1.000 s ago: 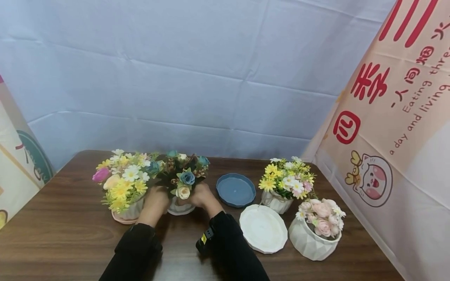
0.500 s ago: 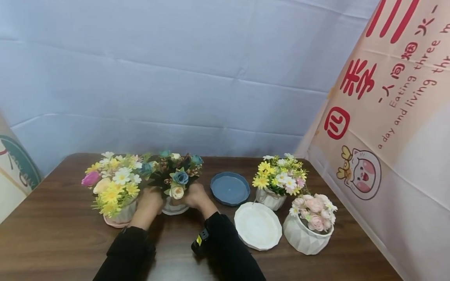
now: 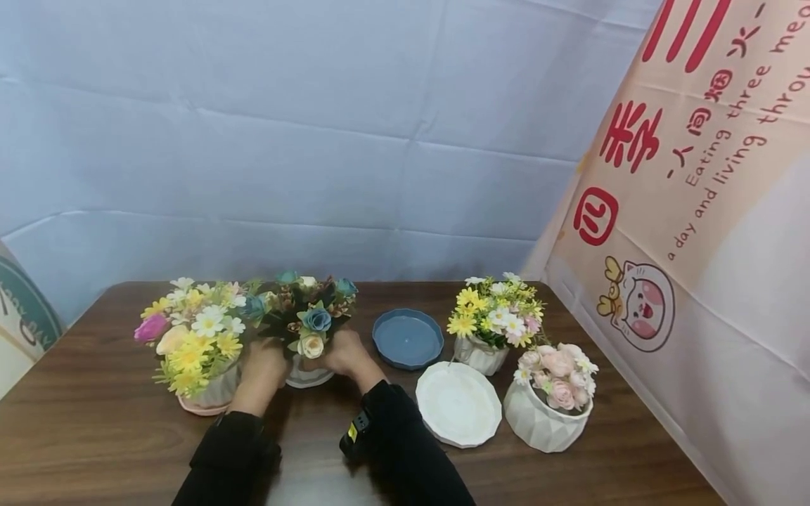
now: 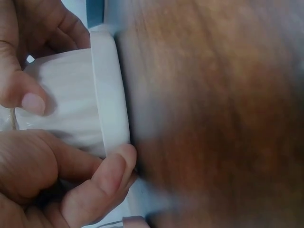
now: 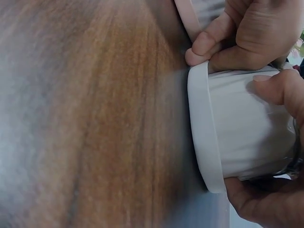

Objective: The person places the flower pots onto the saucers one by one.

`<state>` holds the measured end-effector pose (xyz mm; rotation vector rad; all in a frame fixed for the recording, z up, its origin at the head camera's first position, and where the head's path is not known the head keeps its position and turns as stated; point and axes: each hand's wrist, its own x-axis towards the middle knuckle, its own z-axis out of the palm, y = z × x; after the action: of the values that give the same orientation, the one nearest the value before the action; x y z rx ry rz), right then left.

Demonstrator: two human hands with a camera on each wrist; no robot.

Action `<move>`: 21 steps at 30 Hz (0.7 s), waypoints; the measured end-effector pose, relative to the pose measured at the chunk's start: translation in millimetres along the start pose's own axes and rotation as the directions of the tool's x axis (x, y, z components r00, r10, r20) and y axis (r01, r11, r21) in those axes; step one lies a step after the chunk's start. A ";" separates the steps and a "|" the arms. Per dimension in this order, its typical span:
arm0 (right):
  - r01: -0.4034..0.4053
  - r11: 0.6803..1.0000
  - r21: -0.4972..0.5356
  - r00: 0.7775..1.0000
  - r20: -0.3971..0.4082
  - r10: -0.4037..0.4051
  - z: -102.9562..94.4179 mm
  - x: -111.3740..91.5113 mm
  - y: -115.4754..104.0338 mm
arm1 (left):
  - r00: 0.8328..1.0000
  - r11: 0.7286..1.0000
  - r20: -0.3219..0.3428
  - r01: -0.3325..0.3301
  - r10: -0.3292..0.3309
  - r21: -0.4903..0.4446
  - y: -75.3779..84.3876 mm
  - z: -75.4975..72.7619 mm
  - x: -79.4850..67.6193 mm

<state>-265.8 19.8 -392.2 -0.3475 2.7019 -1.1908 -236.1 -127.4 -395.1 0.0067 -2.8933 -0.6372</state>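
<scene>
A white ribbed flowerpot (image 5: 251, 123) with blue and cream artificial roses (image 3: 315, 320) stands in a white saucer (image 4: 111, 90) on the table. My right hand (image 3: 346, 353) grips the pot, its thumb lying on the ribbed wall in both wrist views and its fingers round the far side. On the opposite side, my left hand (image 3: 264, 362) pinches the saucer's rim between curled fingertips. The saucer's base is close on the wood. From the head view, the roses and dark leaves hide the top of the pot and part of both hands.
Left of the hands stands a pot of yellow and white flowers (image 3: 196, 341) in a pink saucer (image 3: 202, 407). To the right are a blue saucer (image 3: 408, 339), a white saucer (image 3: 458, 404), a small pot (image 3: 484, 356) of yellow flowers and a faceted pot (image 3: 547, 418) of pink roses.
The head view has turned a little to the right, so the whole scene slides left in it. Both hands keep their places at the pot and saucer.
</scene>
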 end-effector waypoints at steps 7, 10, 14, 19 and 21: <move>0.057 0.997 -0.042 0.997 -0.043 -0.059 0.0 -0.9 -0.5 | 0.999 0.999 -0.041 -0.031 0.032 0.018 0.5 0.1 -1.9; 0.080 0.995 -0.055 0.995 -0.051 -0.083 0.5 -0.5 -1.7 | 0.997 0.998 -0.054 -0.056 0.057 0.020 -0.6 -0.9 -1.7; 0.073 0.995 -0.068 0.996 -0.050 -0.076 1.0 1.0 -2.5 | 0.999 0.999 -0.001 -0.040 0.040 0.033 -1.9 -3.6 -0.6; 0.055 0.995 -0.083 0.997 -0.041 -0.058 1.7 0.7 -1.3 | 0.998 0.999 0.067 -0.016 0.014 0.034 -3.2 -3.9 1.3; 0.043 0.996 -0.079 0.998 -0.038 -0.046 1.5 -0.2 -0.5 | 0.997 0.999 0.082 -0.014 0.011 0.036 -2.8 -3.2 1.9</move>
<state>-265.2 18.5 -392.8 -0.4014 2.7946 -1.1178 -237.5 -131.4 -393.0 -0.0336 -2.9813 -0.5955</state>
